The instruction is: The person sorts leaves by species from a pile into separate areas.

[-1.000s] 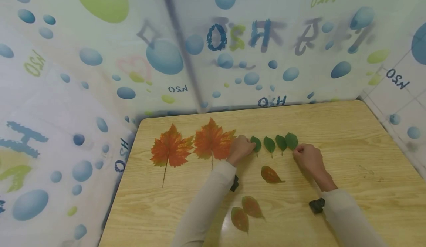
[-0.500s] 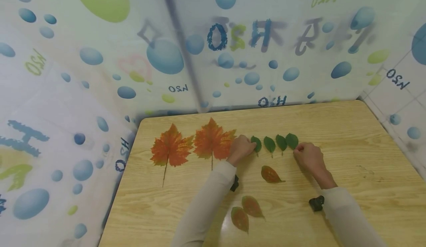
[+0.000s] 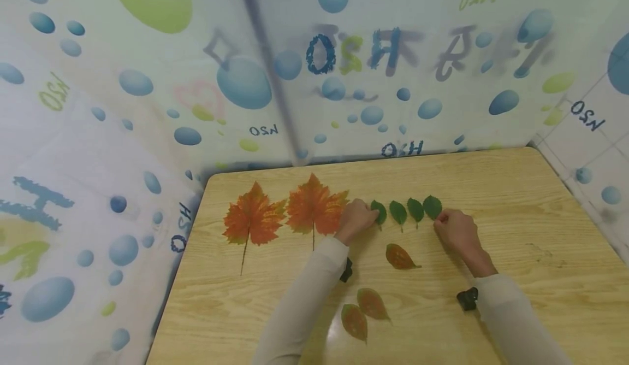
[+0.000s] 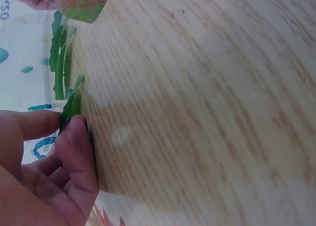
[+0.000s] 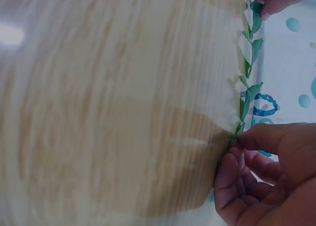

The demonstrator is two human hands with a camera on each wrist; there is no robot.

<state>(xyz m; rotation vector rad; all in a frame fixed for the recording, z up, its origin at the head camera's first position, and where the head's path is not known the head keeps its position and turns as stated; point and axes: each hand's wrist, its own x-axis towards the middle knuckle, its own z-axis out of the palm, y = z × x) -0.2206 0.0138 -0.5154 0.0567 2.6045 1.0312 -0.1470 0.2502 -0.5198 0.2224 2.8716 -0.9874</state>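
Several small green leaves lie in a row across the table's far half. My left hand (image 3: 357, 220) pinches the leftmost green leaf (image 3: 379, 212) at its left edge; in the left wrist view, thumb and index finger meet on it. At the other end, my right hand (image 3: 458, 235) holds the rightmost green leaf (image 3: 432, 207) by its lower tip between thumb and index finger, as the right wrist view confirms. Between them are two more green leaves, one left (image 3: 398, 212) and one right (image 3: 415, 210); the right one sits close beside the rightmost leaf.
Two large orange maple leaves, one at the far left (image 3: 253, 215) and one beside my left hand (image 3: 314, 204), lie on the wooden table (image 3: 516, 201). A reddish-green leaf (image 3: 400, 257) lies below the row. Two similar leaves (image 3: 355, 322) touch nearer me. A patterned wall stands behind.
My right hand has shifted the rightmost green leaf slightly right and away from me, so it overlaps or crowds its neighbour less. The left hand has kept its place.
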